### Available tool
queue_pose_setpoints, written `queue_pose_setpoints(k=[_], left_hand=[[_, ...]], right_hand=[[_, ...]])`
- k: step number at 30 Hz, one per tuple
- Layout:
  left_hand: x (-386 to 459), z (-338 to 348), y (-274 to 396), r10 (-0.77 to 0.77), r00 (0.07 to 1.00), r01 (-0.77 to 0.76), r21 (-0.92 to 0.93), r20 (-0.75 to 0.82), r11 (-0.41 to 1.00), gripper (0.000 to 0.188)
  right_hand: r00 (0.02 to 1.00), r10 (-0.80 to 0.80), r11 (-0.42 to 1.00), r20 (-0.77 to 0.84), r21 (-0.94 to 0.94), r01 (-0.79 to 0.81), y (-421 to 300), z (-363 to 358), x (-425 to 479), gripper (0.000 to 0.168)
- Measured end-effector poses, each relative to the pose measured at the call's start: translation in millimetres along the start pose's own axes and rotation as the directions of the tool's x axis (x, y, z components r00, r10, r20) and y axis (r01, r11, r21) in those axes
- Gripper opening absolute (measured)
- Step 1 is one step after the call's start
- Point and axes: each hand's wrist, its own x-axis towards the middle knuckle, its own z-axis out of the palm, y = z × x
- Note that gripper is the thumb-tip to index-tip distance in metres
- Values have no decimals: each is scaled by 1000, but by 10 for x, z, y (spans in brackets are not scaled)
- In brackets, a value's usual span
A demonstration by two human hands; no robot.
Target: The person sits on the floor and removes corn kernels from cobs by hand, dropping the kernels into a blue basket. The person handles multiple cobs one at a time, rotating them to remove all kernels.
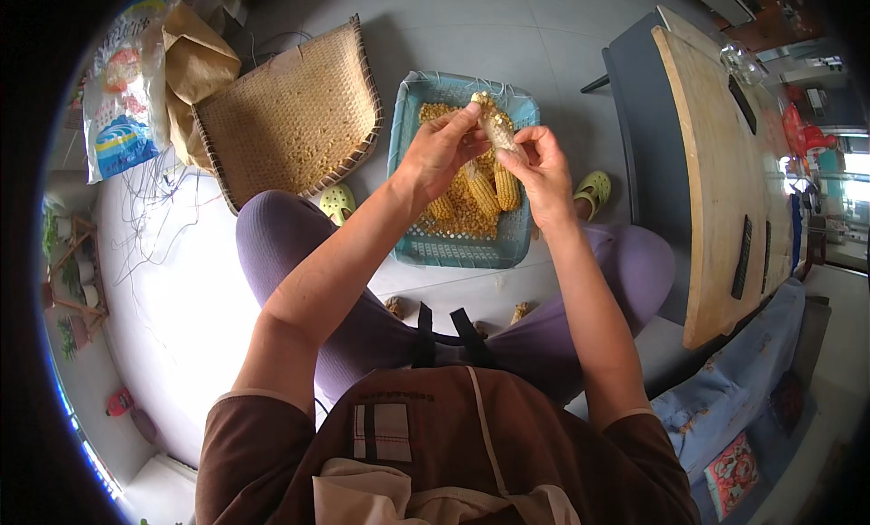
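Between my two hands is a mostly bare corn cob (pixel 498 126), tilted, with a few kernels left near its upper end. The thumb and fingers of my left hand (pixel 445 141) grip it at the upper end. My right hand (pixel 540 161) pinches its lower end. Below them stands a blue-green plastic basket (pixel 464 253) with loose yellow kernels (pixel 469 220) in it. Several corn ears lie on the kernels, among them one ear (pixel 506 186) at the right and another (pixel 481 192) beside it. My hands and the cob hide part of the basket's contents.
A woven bamboo winnowing tray (pixel 279 110) with scattered kernels rests on the floor at left, beside a brown sack (pixel 197 70) and a printed plastic bag (pixel 126 97). At right stands a wooden-topped table (pixel 707 185). Cob pieces (pixel 520 312) lie on the floor between my legs.
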Motion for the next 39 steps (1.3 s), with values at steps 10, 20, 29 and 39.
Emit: queue_pose_setpoints(k=[10, 20, 29, 39], left_hand=[[21, -16, -35, 56, 997, -62, 130, 53, 990, 22], [32, -10, -19, 51, 999, -51, 89, 1, 995, 26], [44, -45, -3, 56, 998, -59, 238, 20, 970, 31], [58, -94, -40, -9, 999, 0, 220, 37, 976, 31]], right_hand=[[1000, 22, 998, 8, -59, -22, 26, -10, 11, 23], [999, -48, 981, -13, -188, 44, 52, -26, 25, 25], [996, -85, 927, -4, -366, 78, 38, -10, 17, 23], [1000, -8, 909, 17, -417, 14, 44, -73, -19, 23]])
